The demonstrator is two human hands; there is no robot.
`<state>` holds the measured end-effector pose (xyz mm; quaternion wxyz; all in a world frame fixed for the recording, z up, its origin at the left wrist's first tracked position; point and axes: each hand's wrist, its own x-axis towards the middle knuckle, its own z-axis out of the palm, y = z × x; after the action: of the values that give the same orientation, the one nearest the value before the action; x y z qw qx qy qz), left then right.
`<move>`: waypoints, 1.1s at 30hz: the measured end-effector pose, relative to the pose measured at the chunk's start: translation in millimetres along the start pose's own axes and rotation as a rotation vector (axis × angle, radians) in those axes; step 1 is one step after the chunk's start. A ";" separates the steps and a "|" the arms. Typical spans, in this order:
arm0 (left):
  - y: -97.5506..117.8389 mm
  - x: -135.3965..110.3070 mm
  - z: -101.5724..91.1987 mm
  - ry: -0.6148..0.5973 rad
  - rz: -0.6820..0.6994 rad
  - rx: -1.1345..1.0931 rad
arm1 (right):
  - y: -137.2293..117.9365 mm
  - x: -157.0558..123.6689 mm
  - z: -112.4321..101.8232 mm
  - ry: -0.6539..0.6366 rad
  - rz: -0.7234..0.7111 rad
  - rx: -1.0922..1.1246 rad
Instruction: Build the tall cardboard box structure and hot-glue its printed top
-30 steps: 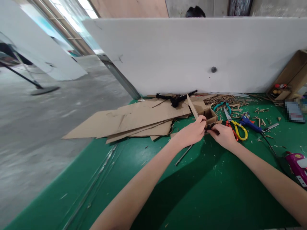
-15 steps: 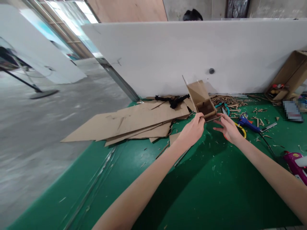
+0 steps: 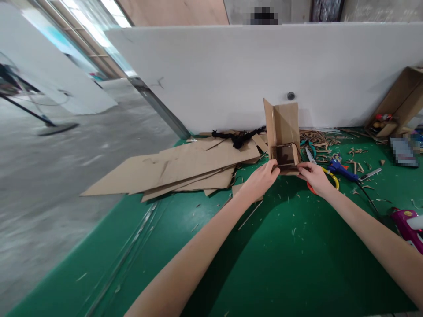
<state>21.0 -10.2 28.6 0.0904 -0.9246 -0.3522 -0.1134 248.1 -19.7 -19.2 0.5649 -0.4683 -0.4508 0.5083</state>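
Note:
Between my two hands is a small cardboard piece (image 3: 287,121) folded like an open box, with tall upright panels at its back and left and a dark hollow at its base. My left hand (image 3: 262,178) pinches its lower left corner. At the lower right corner, my right hand (image 3: 315,178) has thumb and fingers closed on the edge. Scissors (image 3: 333,180) with red and yellow handles lie partly hidden behind my right hand. A blue-handled tool (image 3: 343,171) with a dark cord rests just to the right of them.
Flat cardboard sheets (image 3: 191,167) are stacked on the green table (image 3: 297,264) at left, with a black cloth-like strip (image 3: 238,139) on top. Cardboard scraps (image 3: 320,138) lie by the white partition (image 3: 231,79). A magenta glue gun (image 3: 405,220) and a larger cardboard box (image 3: 396,101) are at right.
The cardboard piece has turned from a tilt to nearly upright, facing me. My right hand, whose fingers were spread, has closed on its right corner.

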 end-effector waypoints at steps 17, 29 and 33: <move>-0.3 7.4 -7.0 0.125 -0.128 -0.083 | -14.0 -4.2 7.7 -0.143 -0.085 -0.159; -5.0 6.0 -38.9 0.011 0.004 -0.347 | -26.4 -18.7 8.6 -0.266 -0.300 -0.557; -18.9 3.2 -48.5 -0.105 0.031 -0.432 | -33.7 -26.4 6.8 -0.279 -0.621 -0.980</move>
<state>3.6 -6.3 77.5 -0.1267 -0.9324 -0.3098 -0.1364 244.4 -47.0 14.2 0.3407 -0.4495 -0.8186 0.1088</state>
